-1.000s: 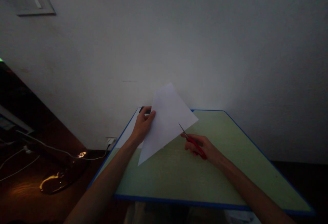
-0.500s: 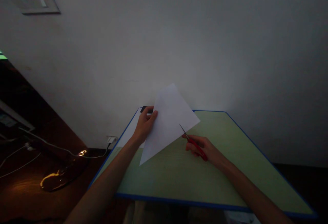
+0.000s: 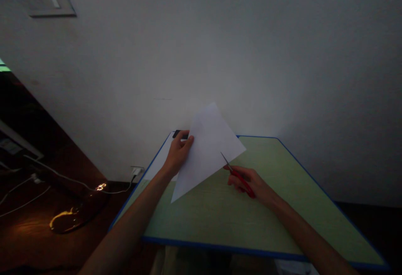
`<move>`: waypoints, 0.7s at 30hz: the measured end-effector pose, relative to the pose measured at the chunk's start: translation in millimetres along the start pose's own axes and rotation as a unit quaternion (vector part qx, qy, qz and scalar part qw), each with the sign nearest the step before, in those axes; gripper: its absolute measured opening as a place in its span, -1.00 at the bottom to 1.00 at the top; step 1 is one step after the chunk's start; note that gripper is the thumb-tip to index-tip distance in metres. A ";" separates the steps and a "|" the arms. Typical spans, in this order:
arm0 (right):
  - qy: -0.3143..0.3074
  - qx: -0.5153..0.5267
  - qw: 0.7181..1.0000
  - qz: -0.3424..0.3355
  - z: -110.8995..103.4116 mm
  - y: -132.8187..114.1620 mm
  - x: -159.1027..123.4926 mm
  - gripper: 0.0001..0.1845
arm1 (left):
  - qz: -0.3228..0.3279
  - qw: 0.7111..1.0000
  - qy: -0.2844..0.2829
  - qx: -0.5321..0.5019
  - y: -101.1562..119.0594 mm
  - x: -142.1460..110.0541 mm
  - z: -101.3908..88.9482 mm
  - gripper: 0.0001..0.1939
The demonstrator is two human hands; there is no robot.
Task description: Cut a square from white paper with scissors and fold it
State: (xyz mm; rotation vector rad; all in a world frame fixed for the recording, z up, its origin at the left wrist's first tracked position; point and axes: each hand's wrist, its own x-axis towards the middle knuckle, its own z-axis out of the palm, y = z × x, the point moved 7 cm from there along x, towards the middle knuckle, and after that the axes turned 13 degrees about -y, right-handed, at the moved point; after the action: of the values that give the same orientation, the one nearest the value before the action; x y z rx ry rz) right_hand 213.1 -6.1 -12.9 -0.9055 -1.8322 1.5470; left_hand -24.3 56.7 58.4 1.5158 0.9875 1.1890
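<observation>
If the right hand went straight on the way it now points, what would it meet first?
Likely the white sheet in the left hand: the red scissors in the right hand point at it, their blade overlapping its lower edge in view, though depth leaves contact unclear.

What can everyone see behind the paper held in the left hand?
Around its edges show the wall, the green tabletop and, to the left, another white sheet and part of a black object. Whatever the held paper covers cannot be seen.
</observation>
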 end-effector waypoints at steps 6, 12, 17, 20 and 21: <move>0.005 -0.012 1.000 0.002 0.2 -0.4 -1.4 -0.36 | 0.004 1.000 0.003 -0.003 0.8 -1.1 -0.3 -0.56; -0.001 0.001 1.000 0.003 3.2 -4.1 -0.3 -0.38 | 0.002 1.000 -0.010 -0.015 -3.5 0.6 -0.8 -0.54; -0.009 0.004 1.000 -0.002 1.4 1.7 2.4 -0.40 | 0.006 1.000 -0.014 -0.019 -2.8 0.7 -0.4 -0.57; -0.011 0.011 1.000 -0.002 0.4 5.3 3.3 -0.41 | 0.000 1.000 -0.011 -0.014 -1.7 0.3 -0.2 -0.57; -0.012 0.011 1.000 -0.002 0.4 5.4 3.2 -0.41 | -0.001 1.000 -0.010 -0.013 -1.3 0.1 -0.1 -0.57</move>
State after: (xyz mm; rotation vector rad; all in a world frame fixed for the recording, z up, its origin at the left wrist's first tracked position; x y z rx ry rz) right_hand 211.6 -3.3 -18.3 -0.8771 -1.8277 1.5792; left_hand -24.4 57.2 57.3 1.5024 0.9566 1.1798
